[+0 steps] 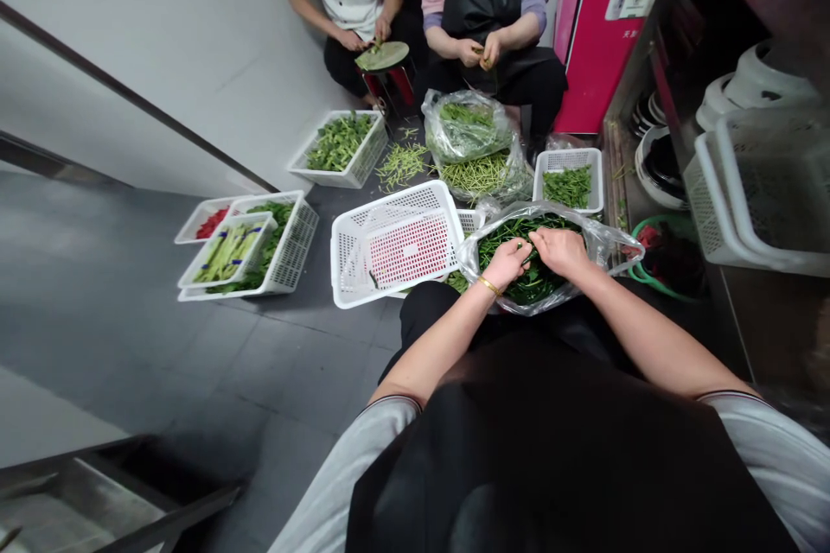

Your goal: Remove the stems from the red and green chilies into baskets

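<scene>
head view: left hand (507, 266), right hand (561, 251) pinching dark green vegetables (531, 257); pile (537, 283) directly below in clear bag (603, 238).

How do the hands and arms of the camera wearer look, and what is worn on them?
The left hand, ungloved, has a gold-coloured bracelet at the wrist; the right hand, also ungloved, shows none. Short, light grey sleeves end in thin dark stripes.
</scene>
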Demonstrator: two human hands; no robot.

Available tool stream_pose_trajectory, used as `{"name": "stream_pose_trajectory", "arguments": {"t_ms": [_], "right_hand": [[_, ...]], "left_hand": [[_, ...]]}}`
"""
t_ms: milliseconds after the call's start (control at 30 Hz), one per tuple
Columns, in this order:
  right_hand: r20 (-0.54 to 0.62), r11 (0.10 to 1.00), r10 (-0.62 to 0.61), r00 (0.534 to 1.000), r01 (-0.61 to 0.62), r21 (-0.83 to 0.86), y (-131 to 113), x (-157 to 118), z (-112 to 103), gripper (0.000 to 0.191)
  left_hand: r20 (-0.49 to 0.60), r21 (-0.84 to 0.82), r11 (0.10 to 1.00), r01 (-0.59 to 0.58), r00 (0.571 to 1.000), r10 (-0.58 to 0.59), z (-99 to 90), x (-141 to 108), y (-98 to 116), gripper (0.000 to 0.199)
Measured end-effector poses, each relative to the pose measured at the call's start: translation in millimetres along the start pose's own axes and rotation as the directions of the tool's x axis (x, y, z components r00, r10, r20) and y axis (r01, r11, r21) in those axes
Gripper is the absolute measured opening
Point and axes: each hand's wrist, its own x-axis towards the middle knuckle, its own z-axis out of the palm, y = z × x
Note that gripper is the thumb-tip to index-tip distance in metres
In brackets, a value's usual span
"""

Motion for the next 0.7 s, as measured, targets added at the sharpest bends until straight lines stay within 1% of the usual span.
{"name": "stream_pose_trajectory", "arguments": {"t_ms": [33, 67, 100, 133, 233, 267, 300, 333, 367, 433, 467, 500, 533, 600, 633, 667, 700], "right_hand": [[-0.042, 0.993, 0.011, 0.999, -0.016, -0.114, 1, -1, 0, 0.052], [-0.061, 0.977, 0.03, 0.998, -0.042, -0.208, 3, -2, -1, 0.048], [-0.043, 0.96, 0.045, 0.998, -0.055, -0.274, 6, -4, -1, 0.044], [0.006, 0.949, 0.05, 0.999, -0.046, -0.312, 9, -5, -1, 0.041], [0.165, 0.947, 0.014, 0.986, 0.04, -0.318, 17, -7, 4, 0.034], [0.193, 0.954, 0.003, 0.981, 0.055, -0.296, 18, -6, 6, 0.031], [0.19, 0.963, -0.006, 0.982, 0.057, -0.262, 20, -4, 7, 0.028], [0.152, 0.976, -0.014, 0.988, 0.047, -0.213, 21, -1, 7, 0.026], [0.088, 0.989, -0.026, 0.996, 0.038, -0.141, 22, 2, 5, 0.024], [-0.069, 0.996, -0.034, 0.997, 0.039, 0.08, 25, 10, -4, 0.022], [-0.124, 0.975, -0.013, 0.992, 0.04, 0.22, 26, 14, -10, 0.022], [-0.142, 0.931, 0.021, 0.99, 0.033, 0.363, 27, 16, -16, 0.025], [-0.126, 0.868, 0.057, 0.99, 0.013, 0.497, 26, 17, -21, 0.029], [-0.04, 0.707, 0.101, 0.994, -0.043, 0.706, 20, 15, -27, 0.037], [-0.002, 0.626, 0.106, 0.994, -0.065, 0.777, 16, 13, -27, 0.041], [0.027, 0.552, 0.105, 0.994, -0.081, 0.83, 11, 10, -24, 0.043], [0.053, 0.488, 0.105, 0.993, -0.098, 0.868, 7, 7, -20, 0.045]], "left_hand": [[-0.015, -0.03, 0.998, 0.049, 0.999, -0.049, -1.0, 0, 0, 0.029], [-0.022, -0.072, 0.993, 0.089, 0.996, -0.091, -3.0, -1, 0, 0.031], [-0.023, -0.121, 0.986, 0.118, 0.992, -0.121, -5.7, -1, -1, 0.034], [-0.025, -0.169, 0.976, 0.135, 0.99, -0.141, -9.0, -1, -2, 0.038], [-0.057, -0.262, 0.958, 0.12, 0.989, -0.139, -19.8, 0, -5, 0.048], [-0.077, -0.265, 0.959, 0.101, 0.989, -0.125, -22.8, 1, -6, 0.05], [-0.098, -0.258, 0.963, 0.079, 0.989, -0.107, -25.2, 2, -8, 0.05], [-0.119, -0.243, 0.968, 0.059, 0.989, -0.09, -26.9, 4, -10, 0.048], [-0.139, -0.222, 0.974, 0.042, 0.988, -0.074, -28.0, 5, -11, 0.045], [-0.182, -0.164, 0.986, 0.003, 0.983, -0.033, -28.4, 9, -14, 0.036], [-0.203, -0.133, 0.991, -0.029, 0.979, 0.002, -27.7, 10, -15, 0.032], [-0.222, -0.103, 0.992, -0.076, 0.974, 0.051, -26.4, 12, -15, 0.03], [-0.237, -0.071, 0.988, -0.134, 0.965, 0.114, -24.6, 13, -15, 0.031], [-0.224, -0.011, 0.968, -0.252, 0.944, 0.243, -20.0, 14, -14, 0.034], [-0.19, 0.011, 0.958, -0.288, 0.94, 0.285, -17.6, 15, -14, 0.035], [-0.138, 0.027, 0.954, -0.298, 0.944, 0.299, -15.5, 15, -13, 0.035], [-0.082, 0.034, 0.958, -0.283, 0.955, 0.285, -13.9, 14, -13, 0.035]]}}
